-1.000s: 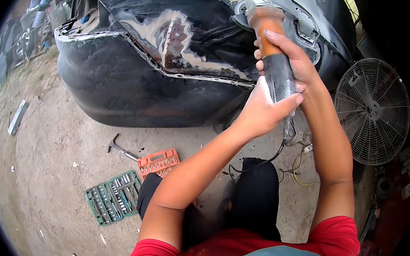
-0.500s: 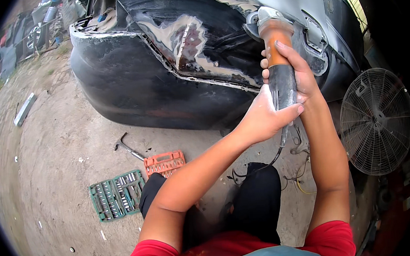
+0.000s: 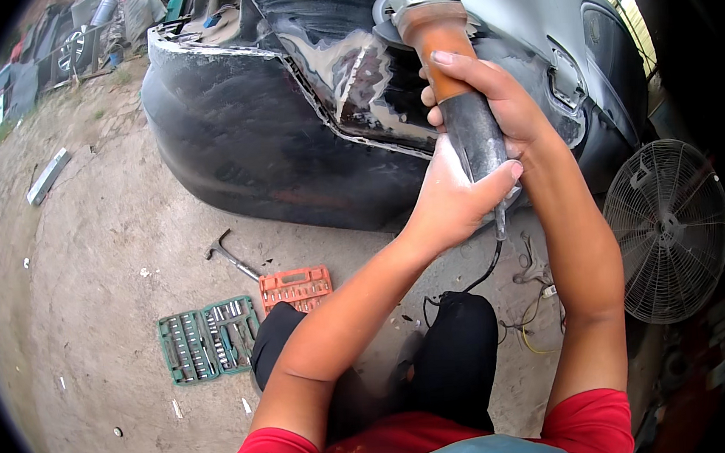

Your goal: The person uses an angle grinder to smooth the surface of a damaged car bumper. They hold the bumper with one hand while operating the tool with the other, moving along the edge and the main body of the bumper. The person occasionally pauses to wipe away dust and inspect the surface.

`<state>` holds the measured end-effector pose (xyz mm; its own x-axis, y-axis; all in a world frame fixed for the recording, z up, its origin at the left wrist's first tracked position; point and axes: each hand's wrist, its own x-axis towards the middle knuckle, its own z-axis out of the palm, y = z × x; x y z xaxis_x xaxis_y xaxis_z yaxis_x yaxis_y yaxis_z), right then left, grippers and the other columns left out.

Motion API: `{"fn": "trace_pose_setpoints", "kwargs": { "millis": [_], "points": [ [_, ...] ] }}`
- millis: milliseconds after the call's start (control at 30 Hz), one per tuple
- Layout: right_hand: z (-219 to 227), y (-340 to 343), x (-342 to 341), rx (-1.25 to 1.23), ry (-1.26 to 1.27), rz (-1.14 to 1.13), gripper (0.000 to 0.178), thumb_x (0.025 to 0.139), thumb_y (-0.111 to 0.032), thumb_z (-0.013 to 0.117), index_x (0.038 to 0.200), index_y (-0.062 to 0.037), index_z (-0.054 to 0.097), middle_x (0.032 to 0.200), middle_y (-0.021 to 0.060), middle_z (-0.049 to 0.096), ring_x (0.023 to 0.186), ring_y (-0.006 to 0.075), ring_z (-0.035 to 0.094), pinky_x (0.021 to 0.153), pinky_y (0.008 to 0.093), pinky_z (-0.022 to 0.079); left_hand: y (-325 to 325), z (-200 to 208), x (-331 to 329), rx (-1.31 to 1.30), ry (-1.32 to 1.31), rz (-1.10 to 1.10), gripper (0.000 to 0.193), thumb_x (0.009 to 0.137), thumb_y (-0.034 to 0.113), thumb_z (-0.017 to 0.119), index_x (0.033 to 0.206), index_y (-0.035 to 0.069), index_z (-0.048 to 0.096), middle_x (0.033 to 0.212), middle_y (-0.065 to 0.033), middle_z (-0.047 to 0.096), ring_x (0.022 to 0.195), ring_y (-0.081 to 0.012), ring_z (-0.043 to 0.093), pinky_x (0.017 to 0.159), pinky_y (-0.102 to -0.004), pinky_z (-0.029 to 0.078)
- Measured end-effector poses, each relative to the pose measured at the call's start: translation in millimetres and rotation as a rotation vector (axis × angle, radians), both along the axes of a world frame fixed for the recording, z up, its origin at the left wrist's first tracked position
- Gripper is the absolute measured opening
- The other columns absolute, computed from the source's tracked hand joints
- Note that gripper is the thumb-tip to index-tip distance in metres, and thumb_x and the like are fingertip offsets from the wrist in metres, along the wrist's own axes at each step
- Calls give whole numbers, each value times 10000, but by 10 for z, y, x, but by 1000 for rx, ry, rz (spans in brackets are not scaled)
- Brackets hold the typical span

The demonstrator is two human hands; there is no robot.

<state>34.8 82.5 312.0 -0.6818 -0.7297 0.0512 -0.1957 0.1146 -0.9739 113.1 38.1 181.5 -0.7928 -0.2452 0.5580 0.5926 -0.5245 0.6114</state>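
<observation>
Both my hands are wrapped round an orange and black angle grinder (image 3: 437, 42). Around the rear of its black body, my left hand (image 3: 457, 189) has its thumb laid across the handle and white dust on the skin. Farther forward, my right hand (image 3: 497, 101) grips the orange part from the right, its fingertips showing on the left side. The grinder's metal head is over the dark rear side panel of a car (image 3: 288, 147). Its disc mostly hides behind the head, so I cannot tell whether it touches the panel. Patches of tan filler (image 3: 367, 68) mark the panel.
A green socket set case (image 3: 208, 341), an orange bit case (image 3: 297, 289) and a hammer (image 3: 230, 256) lie on the concrete to the left. A round wire-caged fan (image 3: 668, 230) stands at the right. The grinder's black cord (image 3: 487, 272) hangs near my knees.
The grinder has moved left along the panel, toward the larger filler patch, with both hands still round it. The whole view has shifted slightly.
</observation>
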Motion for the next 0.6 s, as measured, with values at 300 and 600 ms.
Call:
{"fn": "trace_pose_setpoints", "kwargs": {
  "millis": [300, 600],
  "points": [
    [-93, 205, -29, -35, -56, -89, 457, 996, -422, 832, 1163, -23, 682, 969, 120, 748, 736, 182, 765, 677, 311, 630, 81, -88, -75, -6, 45, -89, 588, 996, 227, 829, 1442, 16, 510, 1239, -22, 660, 1090, -94, 627, 930, -298, 541],
    [-2, 46, -10, 10, -3, -36, 517, 959, -473, 856, 1147, -17, 699, 963, 118, 746, 762, 176, 762, 699, 304, 622, 32, -27, -64, 12, 30, -14, 594, 998, 227, 825, 1455, 12, 511, 1252, -22, 653, 1103, -100, 629, 943, -300, 540]
  ]
}}
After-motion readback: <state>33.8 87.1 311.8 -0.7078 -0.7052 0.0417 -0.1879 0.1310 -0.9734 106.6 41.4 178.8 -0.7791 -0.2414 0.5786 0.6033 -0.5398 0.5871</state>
